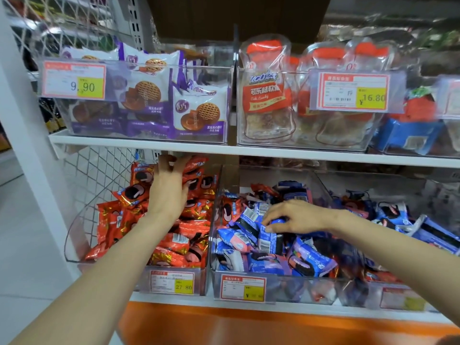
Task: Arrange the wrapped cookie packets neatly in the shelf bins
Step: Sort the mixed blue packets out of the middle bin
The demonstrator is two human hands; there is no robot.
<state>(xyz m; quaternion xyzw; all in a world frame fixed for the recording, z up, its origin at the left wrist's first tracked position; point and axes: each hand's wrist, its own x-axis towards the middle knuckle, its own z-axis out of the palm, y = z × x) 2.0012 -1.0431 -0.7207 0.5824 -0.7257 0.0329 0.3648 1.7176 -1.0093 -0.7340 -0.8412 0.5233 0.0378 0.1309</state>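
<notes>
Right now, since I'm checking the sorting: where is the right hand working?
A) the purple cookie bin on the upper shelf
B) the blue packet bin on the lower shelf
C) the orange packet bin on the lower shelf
B: the right hand grips a blue packet inside the blue packet bin; the left hand is at the orange packets.

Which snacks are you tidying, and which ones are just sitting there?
Job: left hand over red packets; right hand gripping a blue packet; blue packets; stray red packet in the blue bin.
Just there: purple waffle packs; cola candy bags; price tags.
</notes>
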